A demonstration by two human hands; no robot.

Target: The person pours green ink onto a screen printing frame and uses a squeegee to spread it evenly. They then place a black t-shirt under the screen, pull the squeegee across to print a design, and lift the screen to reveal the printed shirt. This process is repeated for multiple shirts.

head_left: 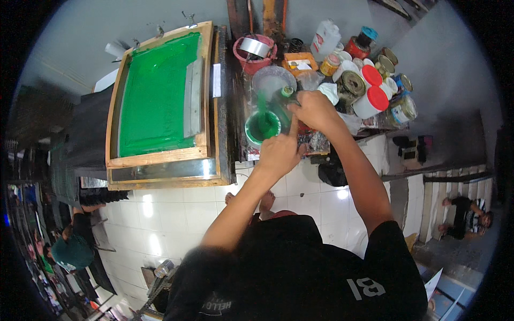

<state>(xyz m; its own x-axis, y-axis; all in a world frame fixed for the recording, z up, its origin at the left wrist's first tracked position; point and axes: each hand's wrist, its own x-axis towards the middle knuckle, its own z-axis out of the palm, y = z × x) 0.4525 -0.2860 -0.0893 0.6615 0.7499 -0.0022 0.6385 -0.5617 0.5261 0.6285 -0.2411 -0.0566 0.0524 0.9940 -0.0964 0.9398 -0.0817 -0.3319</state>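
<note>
My left hand [279, 154] is beside a white-rimmed tub of green ink [247, 128], its index finger stretched out and its thumb apart. The fingertip reaches up close to my right hand [317, 111], whose fingers are curled closed; what they grip, if anything, is hidden. Next to the right hand stands a green bottle [287, 92] with its neck upward, partly covered by my hands. A green-smeared stick or spatula [262, 104] stands in the ink tub. Behind it is a translucent round tub [270, 77].
To the left lies a wooden-framed printing screen [112, 128] spread with green ink [155, 96], a grey squeegee [192, 101] on it. A pink bucket [254, 65], an orange box [293, 59] and several jars with red lids [377, 97] crowd the bench. Two people are farther off.
</note>
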